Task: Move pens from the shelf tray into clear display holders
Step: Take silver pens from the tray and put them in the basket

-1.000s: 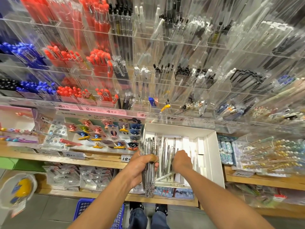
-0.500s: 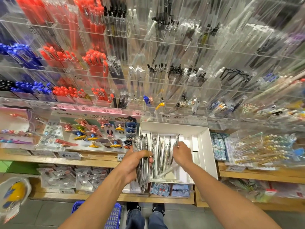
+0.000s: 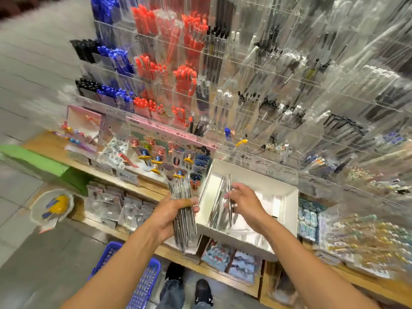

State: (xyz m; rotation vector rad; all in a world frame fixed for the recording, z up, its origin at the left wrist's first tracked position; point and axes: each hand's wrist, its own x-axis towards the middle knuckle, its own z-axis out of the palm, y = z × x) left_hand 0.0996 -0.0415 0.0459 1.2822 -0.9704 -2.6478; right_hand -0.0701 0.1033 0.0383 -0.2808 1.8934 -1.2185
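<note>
Pens (image 3: 183, 216) in a thick upright bundle fill the left hand (image 3: 170, 214) at lower centre, fingers curled tight round them. Just right, the right hand (image 3: 245, 202) pinches a few blurred pens above the white tray (image 3: 287, 210), where more lie. Clear holders (image 3: 256, 90) rise across the upper frame.

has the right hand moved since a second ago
Yes. The right hand has lifted off the tray floor, holding a few pens raised above those left lying in it.
</note>
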